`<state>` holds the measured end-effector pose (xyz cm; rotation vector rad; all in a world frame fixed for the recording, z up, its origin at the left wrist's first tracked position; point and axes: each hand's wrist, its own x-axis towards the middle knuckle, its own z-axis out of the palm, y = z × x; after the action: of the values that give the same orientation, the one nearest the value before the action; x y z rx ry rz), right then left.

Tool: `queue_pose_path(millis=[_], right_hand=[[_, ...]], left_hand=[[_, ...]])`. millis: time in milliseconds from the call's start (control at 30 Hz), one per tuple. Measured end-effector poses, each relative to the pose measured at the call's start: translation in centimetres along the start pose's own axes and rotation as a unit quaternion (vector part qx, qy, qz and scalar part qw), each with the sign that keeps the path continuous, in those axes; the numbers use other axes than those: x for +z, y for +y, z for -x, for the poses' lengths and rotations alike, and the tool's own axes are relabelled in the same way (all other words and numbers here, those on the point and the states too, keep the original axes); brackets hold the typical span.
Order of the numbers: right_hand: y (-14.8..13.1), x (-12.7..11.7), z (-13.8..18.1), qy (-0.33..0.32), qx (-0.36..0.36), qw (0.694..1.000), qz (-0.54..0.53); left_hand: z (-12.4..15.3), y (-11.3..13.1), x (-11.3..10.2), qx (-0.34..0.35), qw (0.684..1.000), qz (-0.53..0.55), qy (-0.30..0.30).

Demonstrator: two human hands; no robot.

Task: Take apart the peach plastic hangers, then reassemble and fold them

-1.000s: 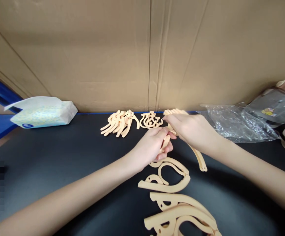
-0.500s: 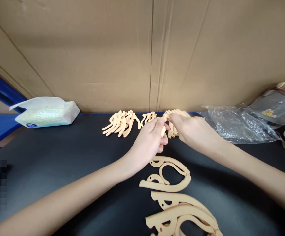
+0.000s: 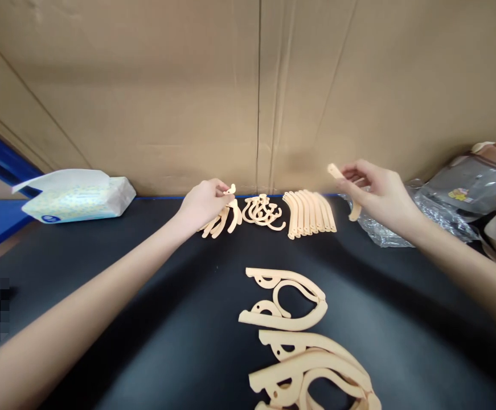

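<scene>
My right hand (image 3: pixel 378 191) is raised over the table's right side, closed around a curved beige hanger arm (image 3: pixel 334 170) whose two ends stick out past the fingers. My left hand (image 3: pixel 203 204) is at the loose pile of hanger arms (image 3: pixel 218 225) at the back, its thumb and fingers pinching one hanger arm (image 3: pixel 231 189). Beside that pile lies a heap of beige hanger hooks (image 3: pixel 265 212). A neat row of hanger arms (image 3: pixel 311 213) lies right of the hooks. Nearer to me is a folded hanger (image 3: pixel 299 326), with more folded hangers (image 3: pixel 316 359) overlapping in front of it.
A tissue pack (image 3: pixel 81 196) stands at the back left. Crumpled clear plastic (image 3: pixel 384 233) and a see-through bag (image 3: pixel 456 176) lie at the right. A cardboard wall (image 3: pixel 166 114) rises behind the black tabletop (image 3: pixel 179 319).
My hands were together near the middle over the hooks. The left has moved left to the loose pile; the right has moved right and up with a hanger arm.
</scene>
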<state>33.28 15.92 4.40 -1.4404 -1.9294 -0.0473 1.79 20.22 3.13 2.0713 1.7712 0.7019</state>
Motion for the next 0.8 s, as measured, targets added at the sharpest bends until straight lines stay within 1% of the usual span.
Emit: queue_pose_path(millis=[67, 100, 200, 300, 400, 467, 500, 533, 600, 667, 700, 733, 800], right_hand=[[0.6, -0.1, 0.8, 0.035, -0.053, 0.994, 0.087], [1.0, 0.0, 1.2, 0.036, -0.076, 0.989, 0.119], [2.1, 0.5, 2.2, 0.005, -0.147, 0.975, 0.165], [3.2, 1.3, 3.1, -0.023, -0.231, 0.951, 0.203], [4.1, 2.0, 3.6, -0.042, -0.261, 0.943, 0.204], [4.5, 2.3, 3.9, -0.050, -0.262, 0.944, 0.195], [4.7, 2.4, 3.9, -0.053, -0.261, 0.945, 0.192], [4.8, 2.5, 4.0, -0.057, -0.260, 0.945, 0.188], [4.9, 2.6, 4.0, -0.065, -0.259, 0.946, 0.181], [4.8, 2.6, 3.9, -0.079, -0.261, 0.946, 0.174], [4.8, 2.7, 3.8, -0.087, -0.264, 0.946, 0.170], [4.8, 2.7, 3.8, -0.095, -0.266, 0.945, 0.165], [4.8, 2.8, 3.7, -0.106, -0.268, 0.945, 0.155]], left_hand=[[0.1, -0.6, 0.5, -0.003, 0.999, -0.042, 0.015], [0.2, -0.7, 0.7, 0.001, 0.998, -0.064, 0.023], [0.4, -0.8, 1.0, 0.032, 0.991, -0.121, 0.048], [0.8, -0.5, 1.1, 0.069, 0.983, -0.156, 0.066], [1.7, 0.2, 1.2, 0.114, 0.978, -0.164, 0.056], [2.7, 0.9, 1.2, 0.155, 0.975, -0.158, 0.019], [3.3, 1.3, 1.1, 0.179, 0.973, -0.148, -0.014], [3.9, 1.6, 1.1, 0.203, 0.969, -0.131, -0.056], [5.0, 2.2, 0.9, 0.237, 0.954, -0.082, -0.167], [6.0, 2.6, 0.7, 0.241, 0.933, -0.046, -0.262], [6.4, 2.8, 0.5, 0.236, 0.926, -0.040, -0.291], [6.6, 2.9, 0.4, 0.233, 0.923, -0.041, -0.304], [7.0, 2.9, 0.2, 0.233, 0.921, -0.044, -0.310]])
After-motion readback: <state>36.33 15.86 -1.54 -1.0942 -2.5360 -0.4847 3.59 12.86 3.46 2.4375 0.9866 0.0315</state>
